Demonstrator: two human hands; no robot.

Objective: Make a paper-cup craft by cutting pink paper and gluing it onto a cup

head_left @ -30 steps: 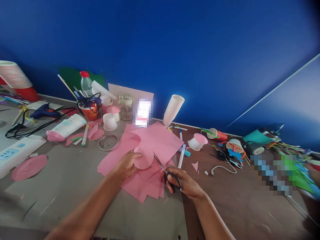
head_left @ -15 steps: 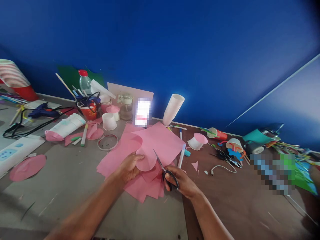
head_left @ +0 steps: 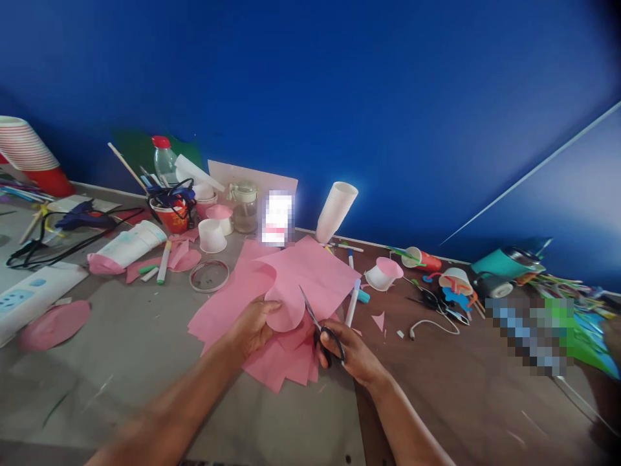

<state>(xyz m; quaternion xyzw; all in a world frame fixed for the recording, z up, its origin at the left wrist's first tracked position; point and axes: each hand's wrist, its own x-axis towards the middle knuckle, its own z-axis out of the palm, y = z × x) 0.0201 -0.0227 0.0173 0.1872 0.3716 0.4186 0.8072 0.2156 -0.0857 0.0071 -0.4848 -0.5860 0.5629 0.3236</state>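
Note:
Between the thumb and fingers of my left hand (head_left: 253, 325) is a piece of pink paper (head_left: 287, 309) with a rounded edge. My right hand (head_left: 350, 353) is closed around the black handles of a pair of scissors (head_left: 313, 312). The blades point up and away, close to the right edge of the rounded paper. Whether they touch it, I cannot tell. Under both hands lies a loose pile of pink paper sheets (head_left: 323, 268), some with curved cut-outs. A white marker (head_left: 353, 303) rests right of the pile.
A tall stack of paper cups (head_left: 337, 212) leans by the blue wall, near a glass jar (head_left: 245, 207). At left are a roll of tape (head_left: 209, 276) and a power strip (head_left: 39, 298). A white cup with pink paper (head_left: 383, 274) and a teal flask (head_left: 504, 264) stand and lie at right.
Very little differs. The scissors and my right hand have shifted slightly, while my left hand keeps its hold on the pink paper.

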